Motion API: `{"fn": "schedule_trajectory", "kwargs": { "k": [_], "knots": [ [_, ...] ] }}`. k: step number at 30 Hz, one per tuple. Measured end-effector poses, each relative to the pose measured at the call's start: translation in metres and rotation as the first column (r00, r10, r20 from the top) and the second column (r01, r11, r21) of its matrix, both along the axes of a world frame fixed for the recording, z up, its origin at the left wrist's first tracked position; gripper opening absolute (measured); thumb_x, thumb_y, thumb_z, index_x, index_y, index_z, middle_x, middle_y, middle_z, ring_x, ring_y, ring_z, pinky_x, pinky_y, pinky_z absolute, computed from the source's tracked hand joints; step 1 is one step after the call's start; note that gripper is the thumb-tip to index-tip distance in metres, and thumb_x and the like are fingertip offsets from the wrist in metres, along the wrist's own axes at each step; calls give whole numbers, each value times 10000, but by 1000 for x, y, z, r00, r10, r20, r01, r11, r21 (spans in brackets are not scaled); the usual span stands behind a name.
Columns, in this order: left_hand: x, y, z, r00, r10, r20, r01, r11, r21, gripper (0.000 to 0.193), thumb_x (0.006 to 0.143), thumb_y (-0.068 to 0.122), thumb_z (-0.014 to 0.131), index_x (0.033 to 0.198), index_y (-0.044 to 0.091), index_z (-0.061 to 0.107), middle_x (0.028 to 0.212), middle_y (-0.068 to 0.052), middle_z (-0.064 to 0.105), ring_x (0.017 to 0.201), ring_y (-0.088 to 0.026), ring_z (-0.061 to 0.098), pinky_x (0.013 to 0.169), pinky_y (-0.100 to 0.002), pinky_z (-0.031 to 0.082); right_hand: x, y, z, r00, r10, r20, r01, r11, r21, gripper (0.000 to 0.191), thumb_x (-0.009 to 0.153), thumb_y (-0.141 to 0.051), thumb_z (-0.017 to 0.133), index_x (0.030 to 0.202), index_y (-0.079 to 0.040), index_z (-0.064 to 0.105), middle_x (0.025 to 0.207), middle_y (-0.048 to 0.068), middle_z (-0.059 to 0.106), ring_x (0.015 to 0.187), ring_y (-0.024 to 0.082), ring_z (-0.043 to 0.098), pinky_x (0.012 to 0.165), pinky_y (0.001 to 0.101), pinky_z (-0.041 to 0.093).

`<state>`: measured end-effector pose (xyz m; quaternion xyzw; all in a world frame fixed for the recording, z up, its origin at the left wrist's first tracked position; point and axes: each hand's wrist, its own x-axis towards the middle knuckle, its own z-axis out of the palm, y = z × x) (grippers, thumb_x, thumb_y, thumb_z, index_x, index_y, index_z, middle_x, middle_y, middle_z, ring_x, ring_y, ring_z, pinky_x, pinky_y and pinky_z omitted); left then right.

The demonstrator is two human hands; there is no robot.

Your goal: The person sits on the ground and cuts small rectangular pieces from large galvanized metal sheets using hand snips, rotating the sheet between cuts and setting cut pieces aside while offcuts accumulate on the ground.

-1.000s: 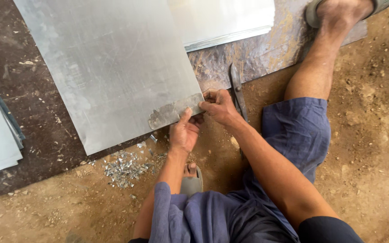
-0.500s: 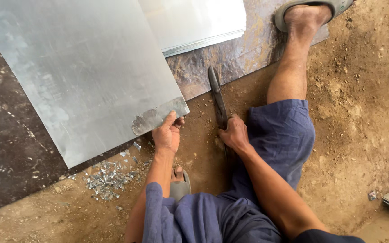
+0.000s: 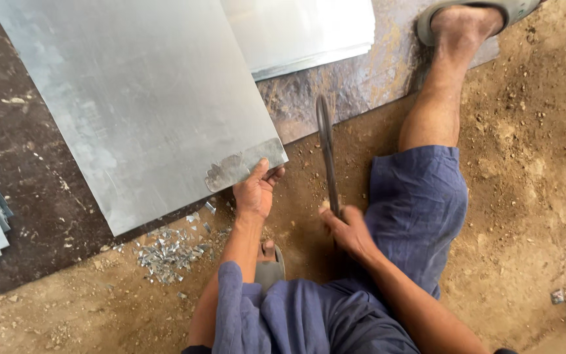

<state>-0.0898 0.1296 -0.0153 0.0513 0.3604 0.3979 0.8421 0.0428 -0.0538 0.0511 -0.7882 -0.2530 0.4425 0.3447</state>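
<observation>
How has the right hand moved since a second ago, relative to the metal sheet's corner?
Yes: the right hand left the metal sheet corner, moving right to grip the tool.

Bare brown dirt ground [image 3: 519,196], pebbled and uneven, meets a dark, stained slab [image 3: 14,151] in soft daylight; small silvery metal scraps [image 3: 165,252] lie scattered along its edge.

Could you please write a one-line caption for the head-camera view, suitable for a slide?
Left hand grips the corner of a metal sheet while the right hand holds long dark shears.
</observation>
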Motion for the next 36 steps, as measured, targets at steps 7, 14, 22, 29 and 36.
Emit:
{"fn": "schedule_trajectory", "kwargs": {
  "k": [7, 14, 22, 29, 36],
  "knots": [
    [9, -4, 9, 1000, 2, 27, -4, 996, 85, 287, 880, 47, 716, 1159, 12, 656, 1059, -170, 706, 904, -303, 709, 767, -432, 610, -28, -51, -30, 833, -176, -525, 47, 967, -249, 351, 1010, -361, 540, 1055, -30, 647, 894, 53, 672, 788, 151, 628, 676, 319, 543],
    [18, 0, 5, 997, -52, -50, 50, 998, -24, 206, 889, 61, 735, 1042, -62, 674, 990, -188, 704, 925, -313, 697, 819, -432, 611, -30, -43, -23, 944, 2, -329, -88, 965, -246, 384, 1016, -382, 548, 960, -17, 652, 817, 58, 647, 724, 151, 602, 665, 316, 552],
    [12, -1, 5, 997, -19, -77, 15, 998, -56, 195, 868, 34, 752, 1020, -65, 681, 986, -189, 698, 917, -327, 707, 772, -421, 604, -31, -23, -13, 958, 74, -277, -128, 975, -183, 389, 1019, -409, 520, 869, -56, 588, 738, 27, 566, 671, 143, 559, 637, 348, 517],
    [15, 0, 6, 997, -22, -73, 17, 998, -64, 201, 853, 45, 759, 1009, -47, 671, 970, -182, 697, 912, -331, 715, 759, -417, 610, -26, -17, -20, 925, 357, 132, -293, 889, -351, 557, 1029, -433, 502, 720, 29, 543, 615, 197, 456, 548, 301, 460, 621, 495, 406],
    [16, -3, 5, 998, 4, -58, 1, 997, 79, 215, 868, 67, 799, 1032, 6, 674, 1003, -171, 697, 921, -318, 698, 752, -422, 604, -21, -28, -38, 971, 228, -76, -240, 943, -233, 554, 1032, -492, 519, 792, 4, 579, 693, 191, 563, 638, 242, 537, 628, 443, 478]
  ]
}}
